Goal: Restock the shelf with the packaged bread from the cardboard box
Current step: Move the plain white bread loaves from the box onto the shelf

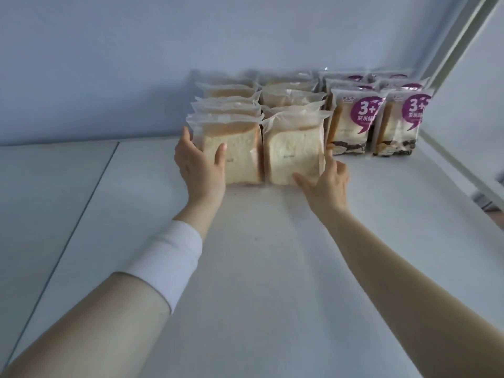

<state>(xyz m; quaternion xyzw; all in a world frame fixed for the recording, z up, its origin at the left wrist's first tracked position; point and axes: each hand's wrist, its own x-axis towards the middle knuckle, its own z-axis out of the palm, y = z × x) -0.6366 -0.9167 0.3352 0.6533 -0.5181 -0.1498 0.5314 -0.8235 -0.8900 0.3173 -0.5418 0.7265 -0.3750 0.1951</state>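
Four rows of packaged bread stand upright on the white shelf (259,255). The two left rows are clear bags of plain toast. My left hand (200,162) grips the front-left bag (240,156), thumb on its face and fingers around its left side. My right hand (324,178) rests with spread fingers on the lower right corner of the neighbouring front bag (291,154). To the right stand two rows of purple-labelled bread bags (351,124), untouched. The cardboard box is out of view.
A pale wall (163,64) closes the back of the shelf. A white upright frame (469,45) slants along the right side. A seam (81,214) splits the shelf board at the left. My left forearm wears a white band (169,260).
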